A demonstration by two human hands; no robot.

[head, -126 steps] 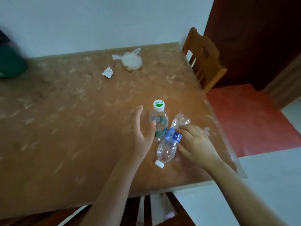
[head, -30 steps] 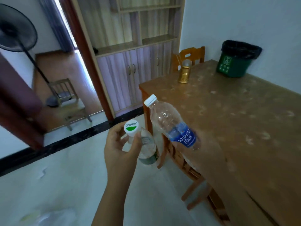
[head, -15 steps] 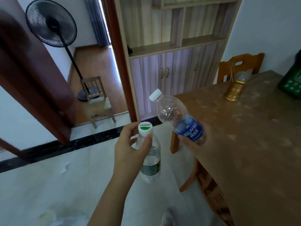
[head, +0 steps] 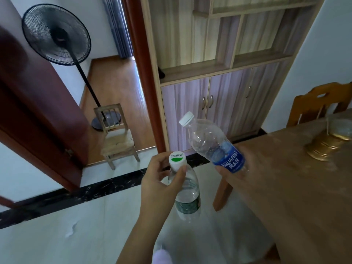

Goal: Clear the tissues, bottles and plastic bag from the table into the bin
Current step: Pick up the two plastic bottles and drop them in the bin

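My left hand (head: 162, 180) grips a small clear bottle (head: 187, 195) by its white and green cap, and the bottle hangs upright over the floor. My right hand (head: 245, 174) holds a crumpled clear bottle with a blue label (head: 211, 143), tilted with its white cap up and to the left. Both bottles are off the brown table (head: 304, 187), whose near corner lies to the right. The bin, the tissues and the plastic bag are out of view.
A gold-coloured jar (head: 327, 145) stands on the table at right, with a wooden chair (head: 322, 101) behind it. Ahead are a wooden cabinet (head: 219, 103), a doorway with a small wooden chair (head: 117, 138), a black standing fan (head: 57, 35) and a dark red door (head: 38, 111).
I picked both bottles off the table. The view keeps swinging left; the green bin has slid out of sight at right and the cabinet and doorway now fill the frame.
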